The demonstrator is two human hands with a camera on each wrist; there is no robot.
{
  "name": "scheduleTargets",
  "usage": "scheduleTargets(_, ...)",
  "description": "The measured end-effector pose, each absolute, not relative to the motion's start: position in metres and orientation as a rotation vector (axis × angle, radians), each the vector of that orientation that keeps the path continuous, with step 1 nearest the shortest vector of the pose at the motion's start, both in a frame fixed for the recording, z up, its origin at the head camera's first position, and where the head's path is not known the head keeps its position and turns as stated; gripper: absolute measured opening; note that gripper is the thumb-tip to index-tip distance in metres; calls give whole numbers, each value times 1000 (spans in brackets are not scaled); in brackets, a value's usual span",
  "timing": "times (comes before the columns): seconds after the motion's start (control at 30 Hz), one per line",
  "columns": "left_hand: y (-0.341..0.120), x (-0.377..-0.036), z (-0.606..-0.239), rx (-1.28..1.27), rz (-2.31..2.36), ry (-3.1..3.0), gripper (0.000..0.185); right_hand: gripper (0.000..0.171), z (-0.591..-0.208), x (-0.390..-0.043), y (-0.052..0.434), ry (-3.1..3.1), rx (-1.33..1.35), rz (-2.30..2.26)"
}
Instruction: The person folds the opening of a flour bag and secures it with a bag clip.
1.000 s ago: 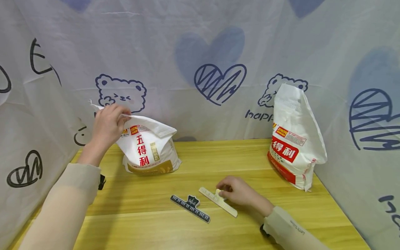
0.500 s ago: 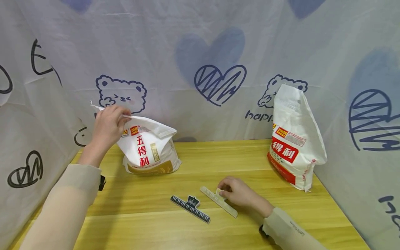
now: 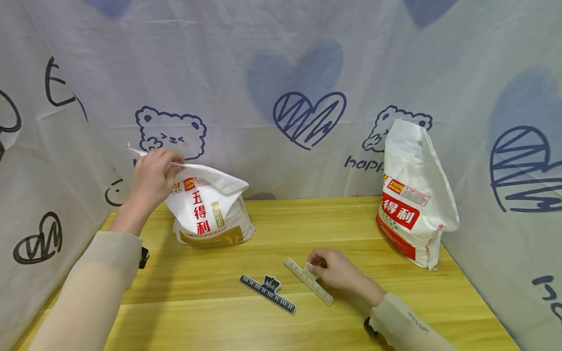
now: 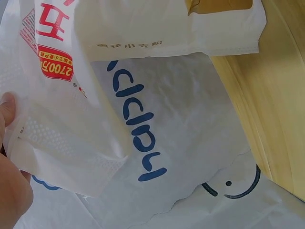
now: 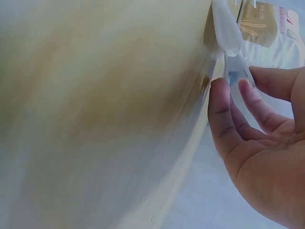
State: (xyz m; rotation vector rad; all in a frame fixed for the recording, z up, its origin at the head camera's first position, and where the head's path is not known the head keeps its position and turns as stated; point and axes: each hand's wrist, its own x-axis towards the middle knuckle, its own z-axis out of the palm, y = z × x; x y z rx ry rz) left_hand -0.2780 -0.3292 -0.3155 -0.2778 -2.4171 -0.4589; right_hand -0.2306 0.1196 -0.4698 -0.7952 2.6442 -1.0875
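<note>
My left hand (image 3: 152, 178) grips the upper left edge of a white flour bag (image 3: 230, 207) with red characters and a gold base. The bag stands on the table, its top folded and leaning; in the left wrist view the bag's white top (image 4: 52, 143) hangs from my fingers and thumb. My right hand (image 3: 337, 270) pinches the handle of a long pale, see-through bag clip (image 3: 303, 277). The right wrist view shows the clip (image 5: 228, 31) edge-on, its handle between thumb and fingertips. Left of it lies a black bag clip (image 3: 267, 293) with a piano-key pattern.
A second flour bag (image 3: 410, 195), white with a red band, stands upright at the right rear of the wooden table (image 3: 210, 321). Printed cloth (image 3: 246, 97) hangs behind the table and along both sides.
The pale clip has turned slightly in my right hand, its far end shifting a little to the right. My left hand keeps its hold on the bag almost unmoved.
</note>
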Motion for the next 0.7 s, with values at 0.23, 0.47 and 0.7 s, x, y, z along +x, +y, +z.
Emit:
scheduleTargets(0.23,-330,-278,-316,-264,-467,-2437,11,5,-468,-230,119,2664,-768,-1121)
scheduleTargets(0.47,-330,-277,-316,-264,-469,-2442,11,14,-467,-231,117,2670,-728,-1232)
scheduleTargets(0.7,-331,-277,-316,-278,-458,-2432,11,29,-464,-231,113,2661,-673,-1371)
